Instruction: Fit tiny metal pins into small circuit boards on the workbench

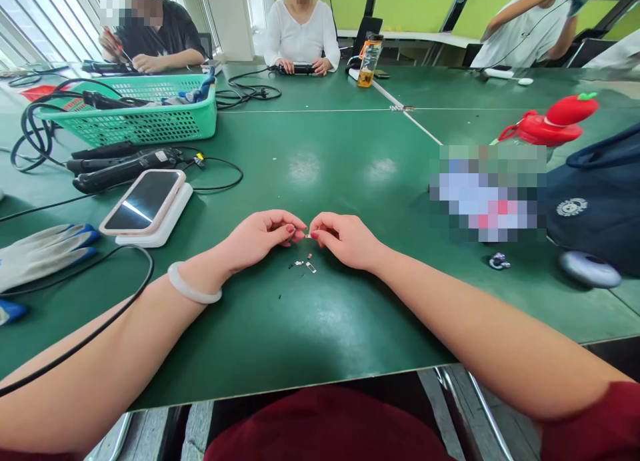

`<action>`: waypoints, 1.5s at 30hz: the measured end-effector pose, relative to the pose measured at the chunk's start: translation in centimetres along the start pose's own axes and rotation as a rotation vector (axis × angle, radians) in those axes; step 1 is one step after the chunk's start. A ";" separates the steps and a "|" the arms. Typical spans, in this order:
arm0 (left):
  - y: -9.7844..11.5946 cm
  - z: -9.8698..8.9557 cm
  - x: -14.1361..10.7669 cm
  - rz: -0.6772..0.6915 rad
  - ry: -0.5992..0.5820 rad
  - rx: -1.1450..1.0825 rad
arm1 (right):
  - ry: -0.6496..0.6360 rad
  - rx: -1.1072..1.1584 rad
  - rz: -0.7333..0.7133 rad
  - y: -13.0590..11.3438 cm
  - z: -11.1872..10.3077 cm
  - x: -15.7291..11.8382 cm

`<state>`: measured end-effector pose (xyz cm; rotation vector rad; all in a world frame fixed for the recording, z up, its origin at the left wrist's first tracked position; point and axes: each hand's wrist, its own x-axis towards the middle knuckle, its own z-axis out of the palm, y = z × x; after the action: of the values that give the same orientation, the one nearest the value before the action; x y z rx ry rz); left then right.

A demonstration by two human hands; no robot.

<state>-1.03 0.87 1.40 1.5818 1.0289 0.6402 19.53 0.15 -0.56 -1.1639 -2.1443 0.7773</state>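
Note:
Both hands meet near the middle of the green table [250, 328]. My left hand [267, 236] is pinched closed, a white bracelet [194, 286] round its wrist. Just right of it, my right hand [345, 238] is also pinched, its fingertips on a tiny pale piece [308, 236] between the two hands. Whether the left fingers grip that piece too is too small to tell. Below the fingertips lie a small silver frame-like part [311, 268], a little whitish piece [299, 263], a tiny reddish piece [309, 256] and several dark bits.
At left are a green basket [150, 124] of cables, black devices [127, 169], a phone [145, 201] on a white box and gloves [45, 251]. A black cable crosses my left forearm. At right are a red-lidded bottle [545, 131], a dark bag [595, 201] and a mouse [590, 269]. People sit opposite.

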 end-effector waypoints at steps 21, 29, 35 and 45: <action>0.6 0.9 -0.6 0.128 0.074 0.441 | 0.126 -0.052 0.011 -0.5 0.3 0.0; 0.5 0.9 -0.8 0.213 0.067 0.544 | 0.142 -0.104 -0.034 -0.6 0.5 0.0; 0.5 0.8 -0.9 0.208 0.017 0.450 | 0.139 -0.140 -0.035 -0.8 0.7 -0.2; 0.5 0.7 -1.0 0.233 -0.035 0.414 | 0.089 -0.286 -0.098 -1.1 0.7 -0.4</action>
<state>-0.72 -0.34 1.83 2.0898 1.0024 0.5753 18.61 -0.89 -0.31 -1.1973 -2.2693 0.3766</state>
